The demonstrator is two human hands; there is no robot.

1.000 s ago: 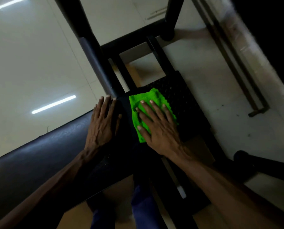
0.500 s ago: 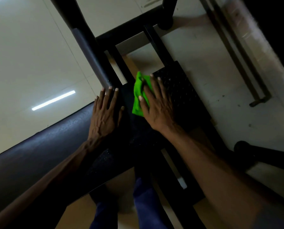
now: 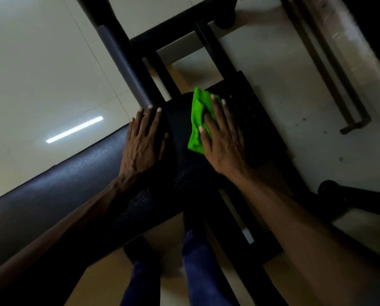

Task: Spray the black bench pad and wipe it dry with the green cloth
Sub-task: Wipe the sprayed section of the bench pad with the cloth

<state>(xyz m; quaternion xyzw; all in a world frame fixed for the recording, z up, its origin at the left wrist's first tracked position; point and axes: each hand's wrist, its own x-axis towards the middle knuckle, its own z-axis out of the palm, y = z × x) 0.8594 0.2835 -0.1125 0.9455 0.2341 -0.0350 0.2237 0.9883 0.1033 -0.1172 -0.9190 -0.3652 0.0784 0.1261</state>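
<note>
The black bench pad runs from the lower left up to the middle of the view, with fine spray droplets showing near its end. My left hand lies flat on the pad, fingers spread, holding nothing. My right hand presses the bunched green cloth down on the far end of the pad, fingers laid over it. Most of the cloth shows to the left of my fingers. No spray bottle is in sight.
A black metal frame with a padded upright bar stands beyond the pad. A textured black foot plate lies right of the cloth. A black foot of the frame sits at the right. My blue-trousered legs are below. Pale tiled floor surrounds.
My right hand has slid the green cloth up and away along the pad, and the cloth has bunched narrower. My left hand has stayed flat in place.
</note>
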